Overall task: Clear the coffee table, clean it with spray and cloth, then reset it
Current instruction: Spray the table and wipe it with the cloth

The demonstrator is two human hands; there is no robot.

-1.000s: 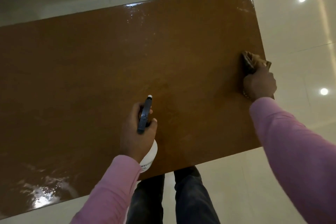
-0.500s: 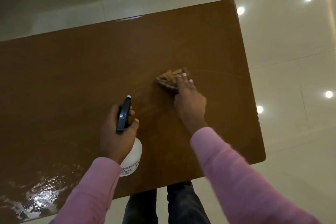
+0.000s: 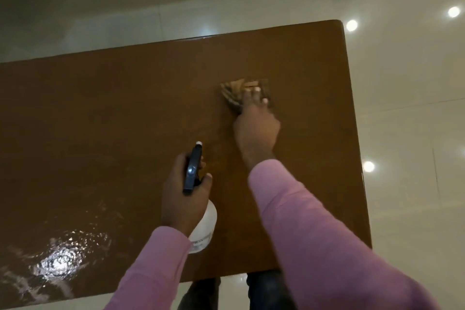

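A person in pink sleeves is standing at the near edge of a brown counter [image 3: 100, 121] and wiping it down, which looks to be the cleaning stage of the job. The right hand [image 3: 256, 131] is pressing a bunched tan cloth [image 3: 232, 93] onto the top at centre right of the frame. Its grip is spread, the fingers lying straight over the fabric rather than curling round it. The left hand [image 3: 181, 199] is holding a bottle [image 3: 202, 224] just below centre. That grip is wrapping round the neck, with the thumb up beside the dark trigger head and the nozzle pointing toward the top of the frame. The bottle's white body is hanging below the wrist near the counter's front edge. Whether a finger is squeezing the trigger cannot be told. A wet sheen [image 3: 60, 259] is glinting at lower left, well apart from the cloth, and the surface around the cloth is looking duller. On that showing, clearing appears done and resetting is lying ahead. The next move is calling for a leftward sweep of the cloth toward the wet patch under even downward pressure, perhaps with a fresh spray ahead of it. Pale glossy floor [image 3: 402, 83] is reflecting ceiling lights at right.
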